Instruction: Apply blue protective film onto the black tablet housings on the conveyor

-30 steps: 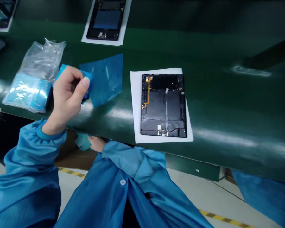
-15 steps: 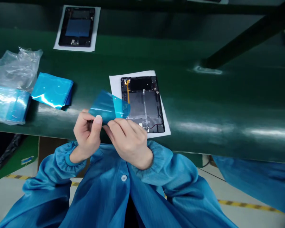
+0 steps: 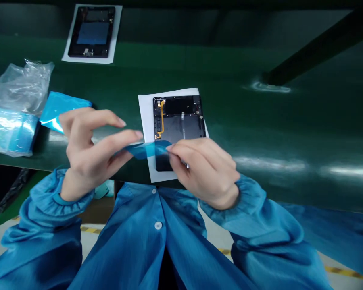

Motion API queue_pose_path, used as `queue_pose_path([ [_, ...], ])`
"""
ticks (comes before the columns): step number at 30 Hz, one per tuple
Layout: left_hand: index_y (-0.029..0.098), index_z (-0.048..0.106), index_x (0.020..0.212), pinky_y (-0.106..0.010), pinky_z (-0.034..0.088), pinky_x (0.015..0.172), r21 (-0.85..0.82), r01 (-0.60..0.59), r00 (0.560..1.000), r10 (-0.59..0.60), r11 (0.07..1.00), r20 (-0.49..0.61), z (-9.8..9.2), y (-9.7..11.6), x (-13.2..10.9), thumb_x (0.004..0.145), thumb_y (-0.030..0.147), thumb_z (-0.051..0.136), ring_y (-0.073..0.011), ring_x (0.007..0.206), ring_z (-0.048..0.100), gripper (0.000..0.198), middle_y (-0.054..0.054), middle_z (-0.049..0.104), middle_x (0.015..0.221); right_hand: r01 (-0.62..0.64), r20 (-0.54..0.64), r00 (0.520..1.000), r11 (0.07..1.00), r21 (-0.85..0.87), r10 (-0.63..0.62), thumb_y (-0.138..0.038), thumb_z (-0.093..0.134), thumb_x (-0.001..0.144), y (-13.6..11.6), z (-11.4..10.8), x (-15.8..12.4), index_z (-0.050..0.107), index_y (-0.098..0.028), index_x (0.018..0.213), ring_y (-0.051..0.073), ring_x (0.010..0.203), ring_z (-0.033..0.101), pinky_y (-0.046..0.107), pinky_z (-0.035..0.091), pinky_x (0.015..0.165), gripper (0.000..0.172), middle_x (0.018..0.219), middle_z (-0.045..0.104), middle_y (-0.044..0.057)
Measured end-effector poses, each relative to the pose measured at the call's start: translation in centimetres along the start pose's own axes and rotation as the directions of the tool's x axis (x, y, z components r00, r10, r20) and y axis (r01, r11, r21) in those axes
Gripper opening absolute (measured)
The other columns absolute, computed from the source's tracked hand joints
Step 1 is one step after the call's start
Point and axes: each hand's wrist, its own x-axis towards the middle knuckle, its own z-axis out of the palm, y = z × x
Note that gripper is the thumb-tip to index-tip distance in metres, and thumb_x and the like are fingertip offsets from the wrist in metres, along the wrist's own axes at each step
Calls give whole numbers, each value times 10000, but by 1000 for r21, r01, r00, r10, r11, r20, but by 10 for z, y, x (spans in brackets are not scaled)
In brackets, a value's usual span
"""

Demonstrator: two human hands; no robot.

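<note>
A thin blue film sheet (image 3: 149, 148) is stretched nearly edge-on between both my hands, just above the near end of an open black tablet shell (image 3: 178, 123). My left hand (image 3: 90, 147) has its fingers extended under and along the film's left end. My right hand (image 3: 204, 169) pinches the film's right end with closed fingers and covers the tablet's lower part. The tablet shell, with a yellow flex cable, lies on a white paper sheet (image 3: 145, 110) on the green conveyor belt (image 3: 260, 133).
A stack of blue films (image 3: 62, 108) and a clear plastic bag (image 3: 16, 104) with more films lie at the left. A second tablet shell (image 3: 92, 32) on white paper sits at the back left. A dark bar (image 3: 317, 44) crosses the upper right.
My left hand took one blue film from the stack at the left and brought it over the tablet. My right hand came up from under the belt edge and gripped the film's other end.
</note>
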Motion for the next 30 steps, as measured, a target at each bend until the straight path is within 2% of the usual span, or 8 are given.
queue_pose_path([
  [3, 353, 796, 875, -525, 483, 918, 187, -324, 943, 332, 927, -11, 0, 8, 19, 962, 446, 706, -262, 912, 609, 156, -41, 664, 903, 16, 13, 1000, 1000, 12, -16, -164, 657, 991, 5, -8, 9, 797, -277, 1048, 211, 896, 789, 375, 654, 827, 189, 1017, 840, 25],
  [6, 353, 795, 945, -468, 514, 906, 230, -350, 937, 340, 908, 85, 6, 19, 30, 1037, 430, 635, -236, 951, 649, 200, -25, 682, 947, -43, 46, 998, 997, 62, 40, -197, 652, 1011, 10, -14, 14, 801, -280, 987, 197, 868, 789, 353, 646, 815, 172, 967, 839, 16],
  [9, 323, 716, 1253, -495, 536, 998, 208, -346, 936, 351, 915, 14, 12, 21, 36, 1011, 476, 708, -276, 1136, 651, 286, -66, 664, 1168, -267, 98, 962, 957, 112, 256, -281, 697, 1008, 27, -19, 14, 804, -270, 945, 192, 822, 781, 346, 643, 791, 125, 920, 829, 18],
  [12, 291, 643, 1295, -482, 550, 1004, 137, -298, 953, 303, 945, -13, 23, 9, 39, 1004, 408, 720, -278, 1145, 666, 322, -69, 693, 1136, -564, 126, 824, 778, 276, 552, -388, 847, 899, 67, -19, 7, 792, -232, 880, 155, 670, 725, 305, 601, 634, 166, 796, 793, 5],
  [14, 284, 694, 1128, -426, 559, 916, 11, -267, 948, 261, 964, 184, 35, -7, 40, 1048, 368, 622, -231, 989, 707, 137, -31, 735, 985, -722, 253, 680, 568, 394, 688, -431, 910, 815, 99, -15, 2, 773, -193, 814, 96, 536, 638, 254, 506, 516, 274, 661, 728, -21],
  [17, 258, 753, 990, -365, 523, 820, -184, -222, 819, 286, 957, 497, 57, -37, 40, 1080, 399, 545, -191, 863, 711, 267, -25, 781, 934, -876, 452, 454, 292, 384, 768, -426, 925, 748, 133, -6, -3, 742, -142, 740, 33, 447, 547, 243, 411, 472, 338, 550, 651, -36],
  [19, 257, 773, 1015, -350, 493, 835, -267, -223, 751, 340, 937, 566, 69, -55, 38, 1087, 444, 567, -193, 904, 711, 288, -31, 803, 982, -911, 495, 385, 233, 341, 779, -419, 916, 733, 141, 0, -4, 734, -127, 718, 26, 438, 547, 253, 398, 467, 344, 536, 649, -24],
  [30, 302, 792, 1027, -370, 402, 862, -259, -91, 656, 254, 961, 710, 84, -77, 34, 949, 732, 659, -235, 946, 656, 456, -42, 769, 993, -897, 432, 431, 325, 299, 792, -526, 955, 717, 125, -1, -29, 794, -180, 765, 99, 464, 602, 278, 472, 456, 385, 563, 683, 41],
])
